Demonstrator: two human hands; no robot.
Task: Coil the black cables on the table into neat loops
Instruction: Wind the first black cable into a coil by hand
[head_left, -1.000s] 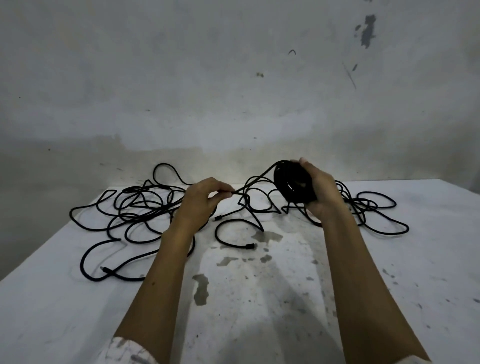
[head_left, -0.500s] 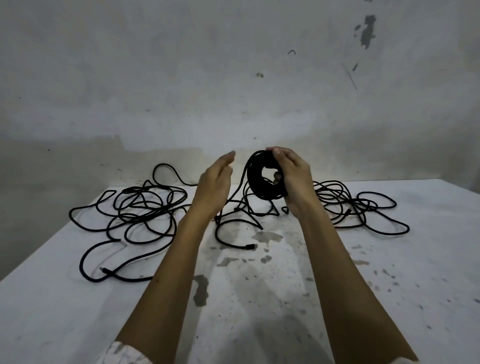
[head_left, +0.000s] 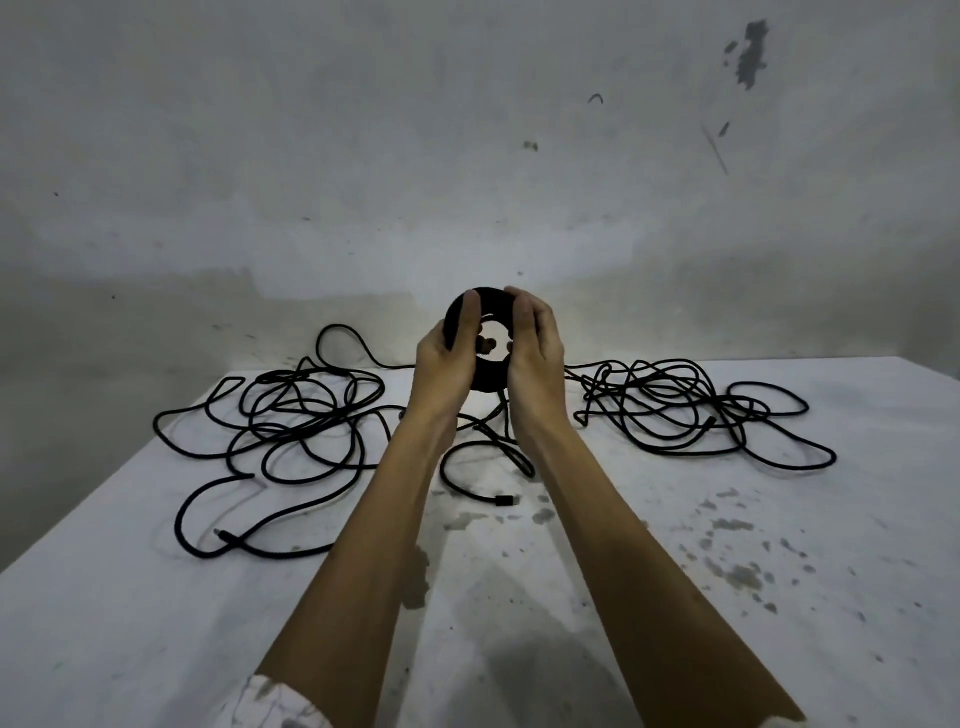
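— Both hands have come together since a moment ago: the left hand (head_left: 441, 358), then open and apart from the coil (head_left: 485, 376), now clasps its left side.

— And the right hand (head_left: 535, 353)?

— It grips the coil's right side, fingers curled over the top, fingertips showing through the hole in the middle. The coil stands upright between the two palms, held up above the table (head_left: 727, 597), near its far edge.

— Is any cable loose?

— Yes. A tail (head_left: 483, 452) hangs from the coil down to the table and ends in a plug (head_left: 505, 501). One tangle (head_left: 291, 415) lies to the left, another tangle (head_left: 691, 410) to the right, both well apart from the hands.

— Anything behind?

— A stained wall (head_left: 467, 156).
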